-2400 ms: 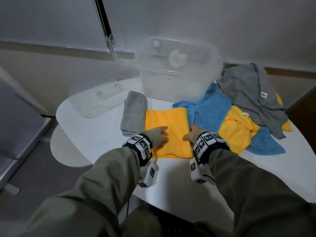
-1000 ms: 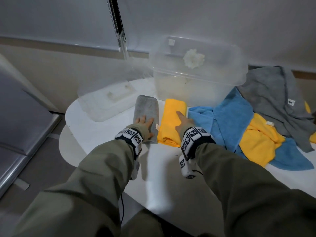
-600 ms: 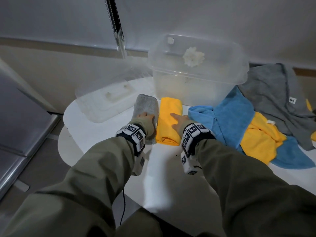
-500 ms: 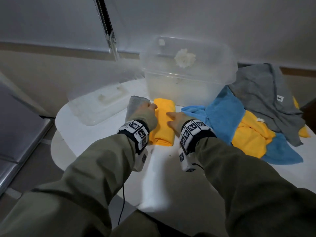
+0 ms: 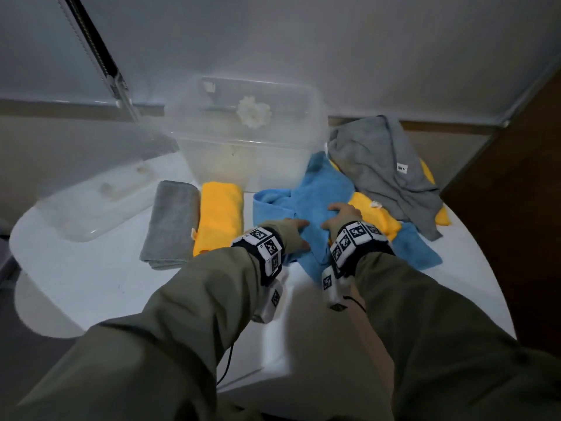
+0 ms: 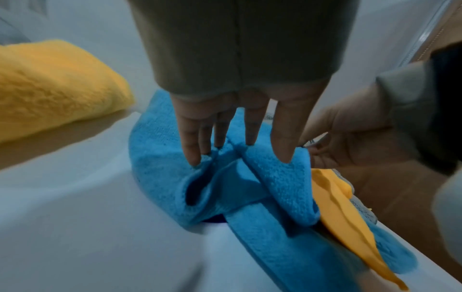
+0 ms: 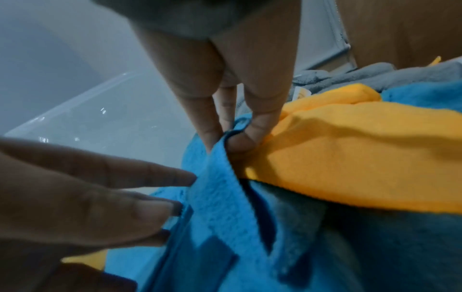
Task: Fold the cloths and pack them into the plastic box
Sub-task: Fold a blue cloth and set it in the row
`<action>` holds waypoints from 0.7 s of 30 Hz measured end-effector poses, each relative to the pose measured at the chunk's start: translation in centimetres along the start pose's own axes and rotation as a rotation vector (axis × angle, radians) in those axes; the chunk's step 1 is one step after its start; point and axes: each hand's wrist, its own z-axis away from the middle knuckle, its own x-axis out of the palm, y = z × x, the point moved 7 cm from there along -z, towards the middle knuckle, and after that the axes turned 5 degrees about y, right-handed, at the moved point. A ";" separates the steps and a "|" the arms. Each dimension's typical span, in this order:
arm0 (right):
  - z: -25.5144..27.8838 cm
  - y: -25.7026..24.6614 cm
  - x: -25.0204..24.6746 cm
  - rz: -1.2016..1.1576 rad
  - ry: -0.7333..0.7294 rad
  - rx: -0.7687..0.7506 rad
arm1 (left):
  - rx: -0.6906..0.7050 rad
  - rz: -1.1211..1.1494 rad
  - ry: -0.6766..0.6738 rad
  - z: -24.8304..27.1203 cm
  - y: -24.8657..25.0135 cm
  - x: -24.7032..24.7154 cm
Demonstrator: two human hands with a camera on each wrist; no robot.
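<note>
Now the right hand pinches a raised fold of the blue cloth between thumb and fingers, while the left hand lies with straight fingers on the same cloth just beside. Left of both hands lie two folded cloths, one grey and one yellow; beyond the fingers stands one box, and right of them a heap shows grey, yellow and blue, the count unclear.

White table, folded cloths, plastic box

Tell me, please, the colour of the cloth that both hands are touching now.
Blue. The right hand pinches the blue cloth and the left hand touches it; the right wrist view shows it best.
</note>
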 end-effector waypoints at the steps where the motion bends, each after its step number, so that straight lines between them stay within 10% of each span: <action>1: 0.0 0.0 0.0 -0.082 -0.007 0.013 | -0.028 0.055 -0.009 -0.2 -0.2 0.4; 7: 0.9 -4.3 -3.5 -0.746 -0.100 -0.044 | -0.075 0.319 0.185 -0.8 0.7 -1.0; 12: 4.9 -11.3 -9.6 -1.201 -0.243 -0.287 | 0.124 0.842 0.659 2.2 5.4 -9.3; 15: 6.0 -13.3 -14.3 -1.106 -0.114 -0.478 | 0.177 0.982 0.772 4.2 6.0 -14.5; 21: 7.6 -13.4 -22.6 -0.122 0.654 -0.618 | 0.396 0.929 0.869 9.5 7.1 -23.0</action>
